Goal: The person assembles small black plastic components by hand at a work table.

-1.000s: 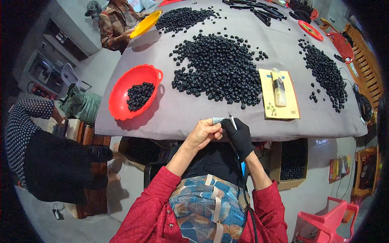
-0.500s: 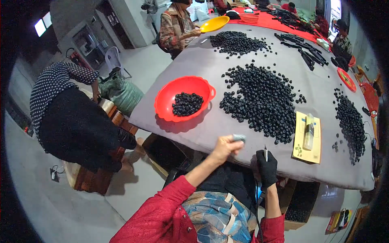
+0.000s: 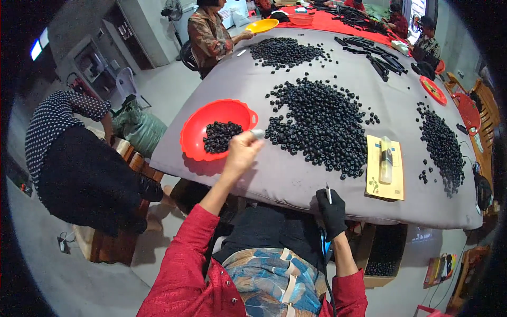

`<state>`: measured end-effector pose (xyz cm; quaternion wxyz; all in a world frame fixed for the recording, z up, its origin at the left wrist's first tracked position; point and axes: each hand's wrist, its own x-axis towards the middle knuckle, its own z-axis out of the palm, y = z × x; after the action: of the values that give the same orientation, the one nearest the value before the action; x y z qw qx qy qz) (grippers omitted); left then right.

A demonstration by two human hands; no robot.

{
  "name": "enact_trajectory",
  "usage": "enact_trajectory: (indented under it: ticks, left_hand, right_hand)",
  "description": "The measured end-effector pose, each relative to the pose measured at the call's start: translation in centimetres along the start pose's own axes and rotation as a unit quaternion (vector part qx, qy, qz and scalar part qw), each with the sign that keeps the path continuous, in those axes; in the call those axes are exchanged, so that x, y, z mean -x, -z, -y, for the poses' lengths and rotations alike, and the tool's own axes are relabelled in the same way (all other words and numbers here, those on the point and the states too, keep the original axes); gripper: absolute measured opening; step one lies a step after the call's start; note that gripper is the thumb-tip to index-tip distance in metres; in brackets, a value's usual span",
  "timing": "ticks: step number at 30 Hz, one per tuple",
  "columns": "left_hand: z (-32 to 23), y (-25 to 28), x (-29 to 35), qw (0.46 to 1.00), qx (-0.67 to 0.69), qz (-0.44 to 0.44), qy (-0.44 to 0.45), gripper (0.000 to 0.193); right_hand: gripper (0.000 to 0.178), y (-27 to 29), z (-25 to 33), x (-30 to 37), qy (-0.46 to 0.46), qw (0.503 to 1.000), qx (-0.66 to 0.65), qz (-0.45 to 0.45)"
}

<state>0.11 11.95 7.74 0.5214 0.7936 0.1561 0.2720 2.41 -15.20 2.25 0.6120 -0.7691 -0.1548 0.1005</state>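
Observation:
My left hand (image 3: 244,152), bare except for a grey cover on one fingertip, is over the right rim of a red plastic bowl (image 3: 191,126). Its fingers are curled together; whatever they may hold is hidden. Inside the bowl lies a small heap of black ring-like pieces (image 3: 219,138). Wearing a black glove, my right hand (image 3: 331,212) grips a slim white pointed tool (image 3: 328,194) upright at the table's near edge. Beyond both hands spreads a large pile of the same black pieces (image 3: 322,127).
A yellow card with a clear tube (image 3: 387,164) lies right of the pile. More black pieces (image 3: 442,145) are farther right. A co-worker holds a yellow basin (image 3: 262,26) at the far left; another person (image 3: 79,158) bends beside the table. A carton (image 3: 384,253) stands below.
My left hand has moved left and away from me, from the table's near edge to the red bowl. My right hand keeps its hold on the tool. The view has shifted slightly.

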Motion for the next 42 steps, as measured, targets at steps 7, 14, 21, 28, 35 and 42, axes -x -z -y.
enact_trajectory:
  ticks: [7,14,21,28,35,42]
  left_hand:
    - [3.5,-6.7,-0.8,0.966,-0.244,0.057,-0.068,0.027]
    - [4.2,-7.7,-2.1,0.957,-0.277,0.042,-0.079,0.025]
    - [5.3,-7.3,-1.1,0.944,-0.276,0.061,-0.17,0.015]
    - [3.6,-7.2,1.5,0.945,-0.236,0.043,-0.221,0.014]
    - [0.5,-10.2,7.8,0.889,0.319,0.253,0.211,0.015]
    - [0.2,-11.2,8.7,0.871,0.328,0.316,0.182,0.015]
  right_hand:
    - [0.018,-0.3,-0.1,0.2,-0.015,1.0,-0.014,0.002]
    - [0.016,-0.1,0.1,0.3,0.02,1.0,0.015,-0.002]
    - [0.018,0.1,1.5,0.3,-0.047,0.999,-0.024,0.009]
    - [0.018,-0.1,0.1,0.3,-0.013,1.0,0.0,0.0]
    - [0.018,-0.2,0.2,0.3,-0.001,0.999,-0.038,-0.02]
    - [0.02,0.1,0.1,0.2,-0.031,0.996,-0.082,-0.022]
